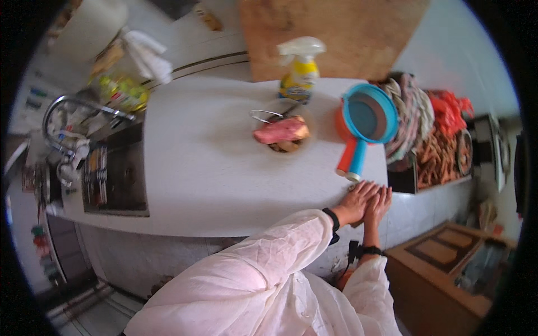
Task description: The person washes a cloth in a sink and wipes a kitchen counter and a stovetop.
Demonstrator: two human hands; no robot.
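My left hand [357, 204] and my right hand [377, 205] lie close together at the right front corner of the white countertop [201, 172]. Their fingers stretch forward, and the palms are hidden. A small roundish thing [352, 187] shows beside the left fingers, too blurred to name. Just beyond the hands, a blue plastic dipper [380, 134] is nested in a red one [345, 156], handles towards me. Farther left sits a clear bowl [309, 145] holding a pink cloth-like item [280, 130] and a thing with a wire loop [265, 115].
A yellow-labelled spray bottle [299, 73] stands behind the bowl, before a wooden board [328, 33]. The sink [122, 176] and curved faucet [80, 101] are at left. Folded cloths [405, 113] and a red plastic bag [449, 111] lie at right, above a brown wooden cabinet [437, 269].
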